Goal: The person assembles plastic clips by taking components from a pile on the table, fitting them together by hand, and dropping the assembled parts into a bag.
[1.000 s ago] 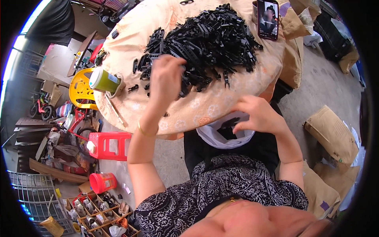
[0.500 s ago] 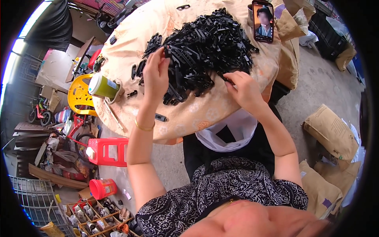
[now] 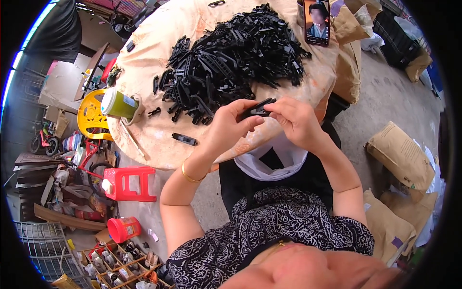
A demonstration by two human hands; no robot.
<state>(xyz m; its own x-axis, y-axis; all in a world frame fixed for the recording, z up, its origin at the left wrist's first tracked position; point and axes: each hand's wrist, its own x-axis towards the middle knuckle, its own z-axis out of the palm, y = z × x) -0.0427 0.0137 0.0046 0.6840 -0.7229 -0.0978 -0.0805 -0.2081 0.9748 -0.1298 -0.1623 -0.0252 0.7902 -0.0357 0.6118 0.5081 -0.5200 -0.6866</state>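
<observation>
In front of my body, just over the table's near edge, my left hand and my right hand meet at a black plastic part. The left fingers grip one end of it, and the right thumb and fingers pinch the other. Whether it is one piece or two pieces joined, I cannot make out. Beyond my hands a big heap of black plastic parts covers the middle of the table. One separate black part lies left of my left hand, and a smaller black piece lies farther left.
A phone stands at the table's far right. On the left edge is a green cup with a white lid. A white-lined container sits below the near edge. Red stool left; paper sacks right.
My left hand has left the heap's left side and come right and nearer to me. My right hand has moved slightly nearer, and both now hold the black plastic part together.
</observation>
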